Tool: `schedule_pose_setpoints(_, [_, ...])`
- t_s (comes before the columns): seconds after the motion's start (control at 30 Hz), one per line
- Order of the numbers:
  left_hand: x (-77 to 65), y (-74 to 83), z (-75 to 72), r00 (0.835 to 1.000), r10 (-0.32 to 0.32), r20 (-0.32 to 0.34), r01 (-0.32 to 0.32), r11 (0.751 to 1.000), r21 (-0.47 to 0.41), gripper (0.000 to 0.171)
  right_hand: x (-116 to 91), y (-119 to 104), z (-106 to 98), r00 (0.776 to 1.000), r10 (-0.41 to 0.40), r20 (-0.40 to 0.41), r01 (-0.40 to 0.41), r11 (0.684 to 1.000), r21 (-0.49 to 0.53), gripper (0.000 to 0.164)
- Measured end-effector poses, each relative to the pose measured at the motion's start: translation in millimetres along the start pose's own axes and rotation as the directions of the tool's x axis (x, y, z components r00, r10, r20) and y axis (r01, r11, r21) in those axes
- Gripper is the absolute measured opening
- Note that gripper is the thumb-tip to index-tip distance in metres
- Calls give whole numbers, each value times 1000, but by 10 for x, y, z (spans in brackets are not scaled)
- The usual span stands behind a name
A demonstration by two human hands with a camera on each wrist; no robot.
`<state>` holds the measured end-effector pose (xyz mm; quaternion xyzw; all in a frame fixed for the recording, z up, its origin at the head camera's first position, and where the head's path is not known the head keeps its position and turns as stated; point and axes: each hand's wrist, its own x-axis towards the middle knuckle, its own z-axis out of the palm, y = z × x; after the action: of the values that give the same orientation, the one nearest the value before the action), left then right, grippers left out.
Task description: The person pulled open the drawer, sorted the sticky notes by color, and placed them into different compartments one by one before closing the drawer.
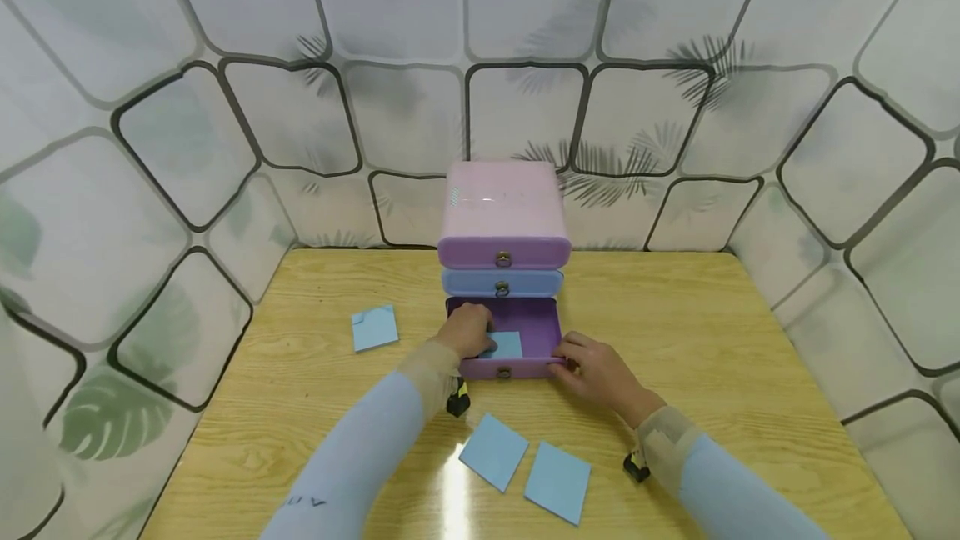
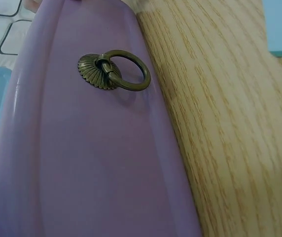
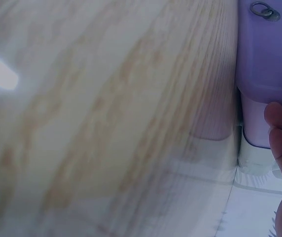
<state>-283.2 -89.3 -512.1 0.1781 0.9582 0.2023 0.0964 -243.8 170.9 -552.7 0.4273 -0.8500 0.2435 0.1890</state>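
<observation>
A small chest of drawers stands at the back of the table, its lowest purple drawer pulled out. My left hand reaches over the drawer's front into its left side. Its thumb and fingers hold the left part of a blue sticky-note pad lying inside; some fingertips are hidden. At the drawer's front right corner, my right hand pinches the edge, with fingers by the side in the right wrist view. A brass ring pull hangs on the drawer front in the left wrist view.
Two blue note pads lie on the wooden table before the drawer. Another pad, with a creased corner, lies to the left. The blue middle drawer and purple top drawer are closed. Patterned walls surround the table.
</observation>
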Motion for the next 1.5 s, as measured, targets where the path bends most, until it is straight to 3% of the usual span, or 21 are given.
schedule_pose_setpoints(0.27, [20,-29,65,1000,7,10,-6,1000,-18,20,-20,-2,21,1000,-15,-13,15,1000,6,10])
schedule_pose_setpoints(0.9, [-10,6,41,1000,-7,16,8,998,-56,22,-17,15,14,1000,-19,-6,19,1000,-7,10])
schedule_pose_setpoints(1.03, [-28,-28,11,998,20,-57,-23,998,-59,13,-8,13,14,1000,-25,-15,25,1000,2,11])
schedule_pose_setpoints(1.17, [-75,-88,-85,986,47,-162,-61,995,-80,10,-6,1,12,1000,-16,-15,16,1000,11,11])
schedule_pose_setpoints(1.37, [-237,-223,-322,962,46,-267,-86,986,-140,10,-18,-18,1,999,-6,-48,8,999,37,13])
schedule_pose_setpoints(1.5, [-390,-415,-428,955,22,-296,-81,979,-189,10,-33,-22,-11,997,-16,-78,19,999,44,16])
